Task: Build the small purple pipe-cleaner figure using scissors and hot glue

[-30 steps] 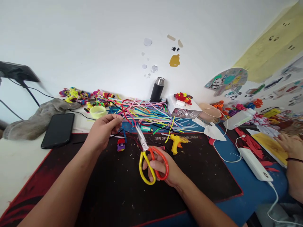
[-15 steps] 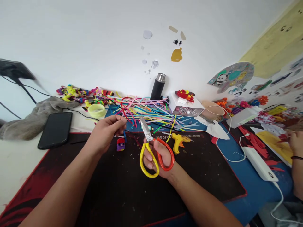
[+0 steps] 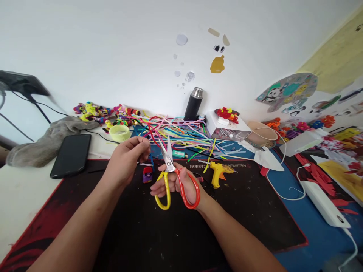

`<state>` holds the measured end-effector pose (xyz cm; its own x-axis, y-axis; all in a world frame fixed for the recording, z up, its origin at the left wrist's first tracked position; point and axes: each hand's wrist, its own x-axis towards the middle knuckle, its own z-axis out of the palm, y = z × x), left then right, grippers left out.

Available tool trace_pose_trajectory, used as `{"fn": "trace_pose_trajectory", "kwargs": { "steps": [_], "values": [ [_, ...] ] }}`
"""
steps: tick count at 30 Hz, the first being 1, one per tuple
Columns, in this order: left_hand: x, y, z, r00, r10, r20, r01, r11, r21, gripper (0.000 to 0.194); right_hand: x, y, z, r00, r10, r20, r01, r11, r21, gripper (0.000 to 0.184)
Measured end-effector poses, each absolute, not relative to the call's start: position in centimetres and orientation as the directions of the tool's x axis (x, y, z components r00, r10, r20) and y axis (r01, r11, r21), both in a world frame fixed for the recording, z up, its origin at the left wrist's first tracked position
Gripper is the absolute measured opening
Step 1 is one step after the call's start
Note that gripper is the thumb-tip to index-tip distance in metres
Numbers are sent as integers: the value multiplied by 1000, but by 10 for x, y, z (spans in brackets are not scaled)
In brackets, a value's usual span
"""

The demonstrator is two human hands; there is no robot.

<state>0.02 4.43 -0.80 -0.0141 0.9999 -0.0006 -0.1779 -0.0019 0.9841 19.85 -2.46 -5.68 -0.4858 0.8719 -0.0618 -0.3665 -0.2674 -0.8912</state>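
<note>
Grasps spread-bladed scissors (image 3: 170, 166) in the right hand (image 3: 189, 187), above the dark mat (image 3: 255, 215); curls the left hand (image 3: 126, 156) near red craft stems (image 3: 154, 134), cannot tell whether pinching one

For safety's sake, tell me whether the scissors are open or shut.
Open. The scissors show their blades spread in a V, with the yellow handle and red handle standing apart.

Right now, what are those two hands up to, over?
Right hand holding scissors, opened. Left hand pinched, hold unclear. Red strand near scissor tips; yellow glue gun lying to their right.
</note>
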Motion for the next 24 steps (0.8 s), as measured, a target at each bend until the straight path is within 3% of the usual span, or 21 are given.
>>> {"fn": "trace_pose_trajectory", "kwargs": {
  "steps": [8,14,24],
  "values": [
    [5,42,-10,-31,999,13,-130,-17,991,17,201,-38,-57,-385,922,-50,-255,-159,-954,63],
    [12,38,-10,-15,1000,10,-100,-11,995,20,194,-46,-53,-357,931,-68,-113,-116,-987,57],
    [12,33,-12,82,997,14,2,-14,1000,20,195,-45,-56,-295,956,-1,-51,-17,-999,40]
  ]
}}
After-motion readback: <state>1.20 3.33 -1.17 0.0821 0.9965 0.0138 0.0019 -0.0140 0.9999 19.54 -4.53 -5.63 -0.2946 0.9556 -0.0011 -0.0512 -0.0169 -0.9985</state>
